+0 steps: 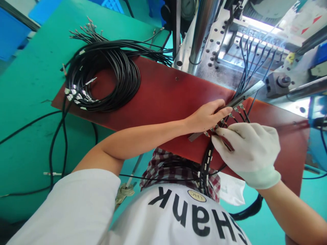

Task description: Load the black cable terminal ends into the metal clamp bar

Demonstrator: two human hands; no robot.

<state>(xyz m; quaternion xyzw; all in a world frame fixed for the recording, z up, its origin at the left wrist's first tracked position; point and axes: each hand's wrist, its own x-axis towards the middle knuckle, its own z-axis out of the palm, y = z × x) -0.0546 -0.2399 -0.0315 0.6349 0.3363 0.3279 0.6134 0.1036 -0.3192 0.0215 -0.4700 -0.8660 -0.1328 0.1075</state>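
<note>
Several black wires tipped with crimped metal terminals [219,125] fan across the far edge of a glossy red-brown board [163,92], just below a perforated steel plate [217,51]. The bare left hand [206,115], its fingers pressed together, lies along a flat steel bar [242,93]. The white-gloved right hand [245,153] pinches in among the terminals, though which one is hidden. A thick, springy coil of black cable [102,76] rests on the board, which lies over a smooth green desk [33,85].
</note>
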